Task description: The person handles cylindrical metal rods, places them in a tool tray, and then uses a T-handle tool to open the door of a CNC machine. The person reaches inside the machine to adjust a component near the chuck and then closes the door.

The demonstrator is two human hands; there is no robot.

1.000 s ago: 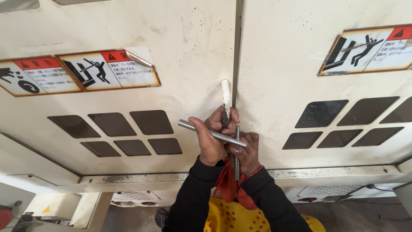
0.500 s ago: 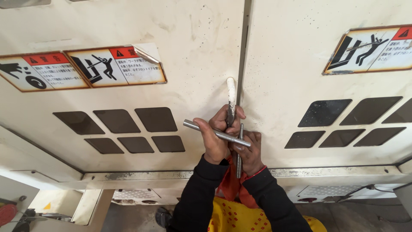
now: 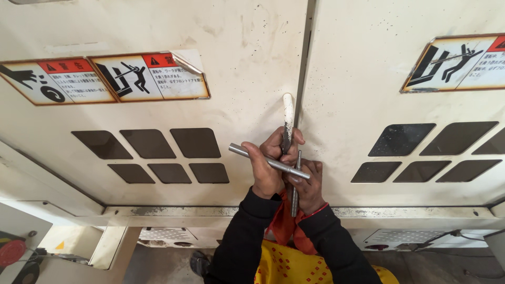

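Hands both closed on steel cross wrench (image 3: 273, 164) at door seam: left hand (image 3: 267, 169) gripping crossbar for leverage. Right hand (image 3: 310, 184) fingers wrapped around upright bar, steadying beneath white door handle (image 3: 288, 113).

The machine doors (image 3: 368, 79) are cream with dark brown diamond vents (image 3: 152, 155) at about 9 o'clock. The warning stickers (image 3: 105, 79) are white, red and black with orange borders. The cross-shaped key (image 3: 269, 162) is silver grey, the sleeves (image 3: 242, 236) black, and the cloth (image 3: 294, 265) yellow with red dots.

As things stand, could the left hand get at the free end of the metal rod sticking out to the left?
Probably yes. The left hand already grips the cross-shaped metal rod, and its free end juts out over the bare cream panel with nothing in the way.
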